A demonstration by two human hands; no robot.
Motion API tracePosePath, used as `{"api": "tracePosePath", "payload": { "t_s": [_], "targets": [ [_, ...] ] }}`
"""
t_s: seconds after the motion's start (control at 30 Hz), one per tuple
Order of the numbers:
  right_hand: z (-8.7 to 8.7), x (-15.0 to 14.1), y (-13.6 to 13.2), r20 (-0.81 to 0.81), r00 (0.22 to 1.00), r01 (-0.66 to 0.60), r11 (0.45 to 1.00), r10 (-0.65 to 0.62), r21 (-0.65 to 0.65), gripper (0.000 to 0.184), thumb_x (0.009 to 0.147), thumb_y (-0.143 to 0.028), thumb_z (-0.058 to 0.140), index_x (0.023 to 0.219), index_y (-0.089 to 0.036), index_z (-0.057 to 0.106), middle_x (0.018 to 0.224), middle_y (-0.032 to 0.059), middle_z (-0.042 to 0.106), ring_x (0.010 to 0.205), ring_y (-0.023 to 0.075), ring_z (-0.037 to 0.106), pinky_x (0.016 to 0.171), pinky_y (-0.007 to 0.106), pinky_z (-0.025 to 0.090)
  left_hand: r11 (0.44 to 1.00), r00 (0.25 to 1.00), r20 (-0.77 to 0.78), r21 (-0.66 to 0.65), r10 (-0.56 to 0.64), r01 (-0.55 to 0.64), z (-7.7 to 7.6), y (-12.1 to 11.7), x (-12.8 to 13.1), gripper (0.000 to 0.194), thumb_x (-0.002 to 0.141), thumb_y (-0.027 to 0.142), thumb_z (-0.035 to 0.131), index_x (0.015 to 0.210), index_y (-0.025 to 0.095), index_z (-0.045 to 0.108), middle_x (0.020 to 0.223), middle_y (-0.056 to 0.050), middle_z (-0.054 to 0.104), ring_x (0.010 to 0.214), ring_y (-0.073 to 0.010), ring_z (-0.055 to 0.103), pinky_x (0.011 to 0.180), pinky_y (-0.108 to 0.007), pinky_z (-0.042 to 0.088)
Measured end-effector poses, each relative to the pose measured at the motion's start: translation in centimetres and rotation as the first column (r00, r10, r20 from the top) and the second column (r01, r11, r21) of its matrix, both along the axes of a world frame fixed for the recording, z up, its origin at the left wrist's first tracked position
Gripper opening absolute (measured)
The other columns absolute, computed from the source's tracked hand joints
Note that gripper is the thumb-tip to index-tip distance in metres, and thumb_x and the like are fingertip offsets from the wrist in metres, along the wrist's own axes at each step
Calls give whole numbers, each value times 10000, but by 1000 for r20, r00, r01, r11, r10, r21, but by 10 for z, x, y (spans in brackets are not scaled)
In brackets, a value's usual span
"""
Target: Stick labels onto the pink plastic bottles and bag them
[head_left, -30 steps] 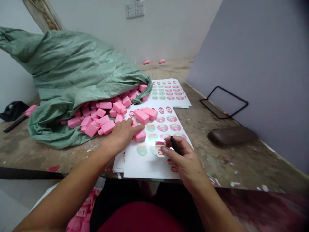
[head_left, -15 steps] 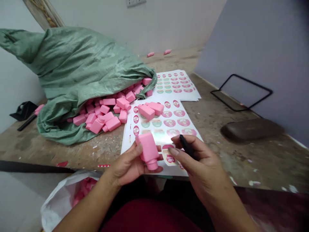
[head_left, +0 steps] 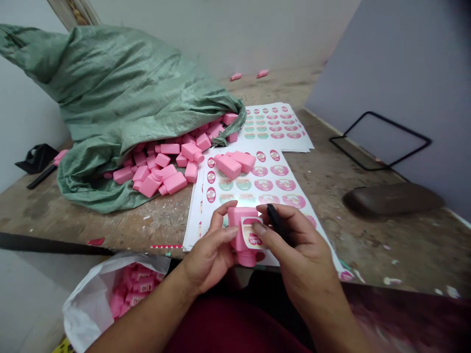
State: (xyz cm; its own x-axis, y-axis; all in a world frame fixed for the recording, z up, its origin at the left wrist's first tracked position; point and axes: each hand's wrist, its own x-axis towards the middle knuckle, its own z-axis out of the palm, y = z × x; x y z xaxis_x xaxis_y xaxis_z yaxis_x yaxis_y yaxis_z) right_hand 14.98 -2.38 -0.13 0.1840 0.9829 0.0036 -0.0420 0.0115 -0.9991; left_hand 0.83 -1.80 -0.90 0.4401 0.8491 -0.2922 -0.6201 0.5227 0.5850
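Note:
My left hand (head_left: 211, 252) is closed around a small pink bottle (head_left: 242, 230), held cap-down over the table's near edge. My right hand (head_left: 294, 245) presses a white and red sticker (head_left: 252, 237) onto the bottle's face with the thumb, while a thin black tool (head_left: 276, 221) stays pinched between its fingers. Just beyond both hands lies a white sticker sheet (head_left: 265, 184) with rows of pink and green oval labels, and two loose pink bottles (head_left: 235, 164) rest on it.
A green woven sack (head_left: 121, 93) spills several pink bottles (head_left: 165, 171) at the left. A second sticker sheet (head_left: 275, 125) lies farther back. A black wire frame (head_left: 379, 142) and a dark oblong object (head_left: 392, 198) are at the right. A white bag (head_left: 110, 294) of labelled bottles hangs below the table edge.
My left hand picked a pink bottle off the sheet and brought it toward me. My right hand lifted a sticker from the sheet and now presses it onto the bottle.

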Motion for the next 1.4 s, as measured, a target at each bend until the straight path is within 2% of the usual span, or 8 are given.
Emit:
{"api": "tracePosePath", "payload": {
  "t_s": [0.13,0.4,0.6,0.87,1.13,1.27,1.4],
  "targets": [
    [-2,-1,0,78,997,21,1000,-22,16,142,799,-333,722,920,-272,681,844,-22,682,730,151,600,651,264,492,998,997,-29,12,68,-67,0,2,4,324,901,246,608,1205,264,498,1124,-22,679,1024,-190,670,974,-405,497],
    [-3,-5,2,123,991,40,999,-43,26,123,797,-324,717,899,-276,670,823,-32,674,694,138,580,621,256,480,992,991,-39,12,128,-128,-1,5,7,289,921,297,583,1195,245,506,1109,-38,670,1031,-202,661,972,-395,485],
    [-2,-7,3,130,991,35,998,-41,43,126,793,-309,713,901,-263,669,807,-25,669,698,144,586,626,263,487,992,989,-70,32,127,-125,-2,4,6,282,926,296,570,1193,249,494,1060,-29,670,1013,-201,663,942,-379,496],
    [-2,-7,3,130,991,29,999,-33,34,126,788,-304,715,892,-251,667,800,-16,660,708,163,585,634,283,487,994,990,-92,29,110,-107,-2,3,4,290,921,316,582,1189,258,488,1156,-46,659,1050,-213,654,936,-380,500],
    [-6,-7,2,102,995,18,999,-21,27,135,800,-316,719,911,-259,667,825,-23,654,748,157,576,668,275,471,993,988,-103,39,113,-109,-5,3,4,282,933,320,581,1194,252,499,1112,-33,670,997,-185,665,918,-352,501],
    [-2,-8,4,112,993,29,999,-33,35,120,799,-315,701,895,-255,661,800,-27,652,710,150,567,640,271,466,995,987,-128,40,101,-97,-4,2,4,328,917,357,614,1205,269,485,1066,-18,671,904,-159,667,844,-315,512],
    [-3,-9,4,199,979,20,997,-34,73,106,817,-323,670,896,-252,667,774,-21,662,685,161,586,625,283,469,994,971,-216,68,101,-88,-4,-1,6,497,833,316,733,1237,288,445,1020,0,678,858,-133,652,806,-273,497]
  ]
}}
